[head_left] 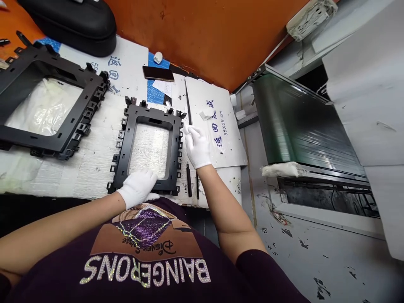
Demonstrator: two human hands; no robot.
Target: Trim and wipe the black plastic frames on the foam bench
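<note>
A black plastic frame (pixel 124 147) with a large rectangular opening lies on the white-covered table in front of me. Clip-like tabs line its left and right sides. My left hand (pixel 139 187), in a white glove, is closed over the frame's near edge, left of its middle, with the thumb below. Just off the frame's upper right side is my right hand (pixel 198 147), also gloved in white. Its fingers are pinched together; whatever they hold, if anything, is too small to make out. A black pen-like tool (pixel 188 181) lies beside the frame's lower right corner.
A larger black frame part (pixel 59 145) with similar tabs sits at left. Behind are a black case (pixel 75 29), a phone (pixel 158 73) and a small white object (pixel 158 57). Marked white sheeting (pixel 233 143) covers the table's right. A green conveyor belt (pixel 299 122) stands beyond it.
</note>
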